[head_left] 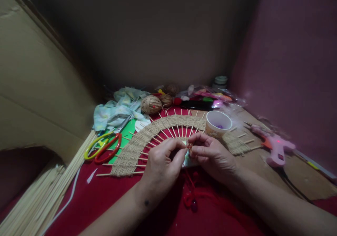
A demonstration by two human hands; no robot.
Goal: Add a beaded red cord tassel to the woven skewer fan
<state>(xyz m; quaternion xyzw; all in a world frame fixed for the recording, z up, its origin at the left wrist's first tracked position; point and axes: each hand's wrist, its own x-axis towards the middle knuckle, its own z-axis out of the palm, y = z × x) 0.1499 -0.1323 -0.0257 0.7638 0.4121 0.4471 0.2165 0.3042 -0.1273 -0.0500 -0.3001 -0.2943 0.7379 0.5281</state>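
Note:
Thumb and fingers of my right hand pinch a small amber bead. My left hand is closed in a pinch right beside the bead, at the upper end of a red cord; its fingertips partly hide what they grip. The cord hangs below both hands, with a loop and a dark purple bead at its lower part. Behind my hands lies a woven twine fan with thin wooden sticks; its centre is partly covered by my fingers. A paper cup with purple beads inside stands just beyond my right hand.
At left lie scissors with yellow and red handles, a patterned cloth and a bundle of wooden sticks. Twine balls sit at the back. A pink glue gun rests on cardboard at right. Walls enclose the table.

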